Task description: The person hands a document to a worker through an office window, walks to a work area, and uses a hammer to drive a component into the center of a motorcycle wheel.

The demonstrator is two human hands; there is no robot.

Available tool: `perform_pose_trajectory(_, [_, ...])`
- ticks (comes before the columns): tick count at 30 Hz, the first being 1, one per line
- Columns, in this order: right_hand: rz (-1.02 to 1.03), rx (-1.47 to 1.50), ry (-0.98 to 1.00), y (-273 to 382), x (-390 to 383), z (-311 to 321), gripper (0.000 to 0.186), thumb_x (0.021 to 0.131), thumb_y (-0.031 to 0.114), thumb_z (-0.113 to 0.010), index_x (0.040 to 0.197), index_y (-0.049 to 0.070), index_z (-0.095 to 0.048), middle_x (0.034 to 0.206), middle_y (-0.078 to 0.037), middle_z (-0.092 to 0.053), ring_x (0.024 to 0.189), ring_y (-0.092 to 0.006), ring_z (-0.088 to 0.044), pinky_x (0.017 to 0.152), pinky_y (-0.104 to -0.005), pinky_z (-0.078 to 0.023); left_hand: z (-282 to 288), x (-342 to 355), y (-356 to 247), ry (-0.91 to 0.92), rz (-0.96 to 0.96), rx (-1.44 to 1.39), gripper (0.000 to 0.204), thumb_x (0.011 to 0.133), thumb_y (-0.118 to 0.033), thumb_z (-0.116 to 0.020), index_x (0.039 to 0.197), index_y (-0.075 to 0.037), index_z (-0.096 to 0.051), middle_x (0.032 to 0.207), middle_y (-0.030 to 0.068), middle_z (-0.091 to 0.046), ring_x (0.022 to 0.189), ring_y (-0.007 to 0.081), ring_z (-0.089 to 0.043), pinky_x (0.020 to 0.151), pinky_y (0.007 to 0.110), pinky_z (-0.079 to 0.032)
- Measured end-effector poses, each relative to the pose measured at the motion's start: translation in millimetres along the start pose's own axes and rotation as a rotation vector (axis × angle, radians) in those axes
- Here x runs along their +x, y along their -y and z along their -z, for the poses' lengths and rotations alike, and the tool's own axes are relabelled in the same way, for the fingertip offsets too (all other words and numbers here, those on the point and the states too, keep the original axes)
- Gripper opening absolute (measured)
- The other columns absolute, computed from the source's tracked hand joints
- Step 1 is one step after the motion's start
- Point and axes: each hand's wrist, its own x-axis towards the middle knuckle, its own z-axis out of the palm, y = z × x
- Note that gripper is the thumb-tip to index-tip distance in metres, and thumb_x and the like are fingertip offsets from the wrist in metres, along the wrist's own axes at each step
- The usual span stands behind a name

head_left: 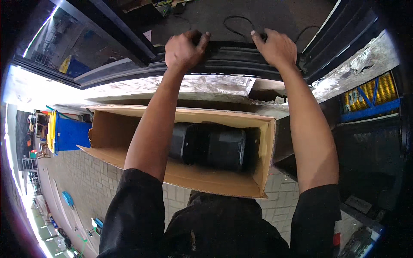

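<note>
Both my arms reach forward over an open cardboard box to a black window frame. My left hand is closed over the frame's lower rail, its thumb raised on the right side. Farther right, my right hand grips the same rail, thumb pointing to the left. The fingertips of both hands are partly hidden behind the rail. Inside the box lies a large black object with rounded, ridged sections; my left forearm covers part of it, so its exact kind cannot be made out.
Beyond the frame, a black cable lies on a dark floor. A worn white ledge with a broken hole runs below the frame. At left stands a blue bin on brick paving. Yellow ringed items sit in a rack at right.
</note>
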Motion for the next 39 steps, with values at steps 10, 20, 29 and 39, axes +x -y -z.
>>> perform_pose_trajectory(10, [0.048, -0.016, -0.092, -2, 0, -6, 0.056, 0.093, 0.059, -0.049, 0.101, 0.008, -0.071, 0.099, -0.019, -0.071, 0.1, -0.0357, -0.066, 0.086, -0.048, -0.051, -5, 0, 4, -0.072, -0.038, -0.045, 0.053, 0.091, -0.058, -0.056, 0.106, -0.011, -0.074, 0.1, 0.0206, -0.071, 0.096, 0.0385, -0.068, 0.085, 0.044, -0.053])
perform_pose_trajectory(20, [0.065, 0.0, -0.179, -9, 1, -17, 0.058, 0.093, 0.06, -0.048, 0.104, 0.009, -0.071, 0.102, -0.02, -0.07, 0.101, -0.0375, -0.065, 0.087, -0.0486, -0.051, -5, -5, 0, -0.131, -0.078, -0.036, 0.051, 0.092, -0.054, -0.054, 0.099, -0.008, -0.074, 0.09, 0.0198, -0.072, 0.091, 0.038, -0.068, 0.087, 0.045, -0.052])
perform_pose_trajectory(29, [0.146, 0.076, -0.254, -16, -2, -14, 0.061, 0.094, 0.059, -0.049, 0.115, 0.004, -0.065, 0.115, -0.025, -0.064, 0.109, -0.0392, -0.062, 0.091, -0.0492, -0.05, -2, 1, -3, -0.08, -0.03, -0.059, 0.051, 0.091, -0.056, -0.055, 0.103, -0.01, -0.075, 0.092, 0.0209, -0.072, 0.094, 0.0382, -0.068, 0.088, 0.045, -0.052])
perform_pose_trajectory(39, [-0.581, 0.541, -0.153, -90, -307, -129, 0.085, 0.098, 0.048, -0.046, 0.15, -0.007, -0.007, 0.157, -0.028, -0.007, 0.146, -0.0378, -0.011, 0.12, -0.048, -0.007, -9, -1, 6, -0.101, -0.073, 0.004, 0.049, 0.091, -0.056, -0.053, 0.106, -0.014, -0.073, 0.098, 0.0186, -0.072, 0.097, 0.038, -0.067, 0.091, 0.045, -0.051])
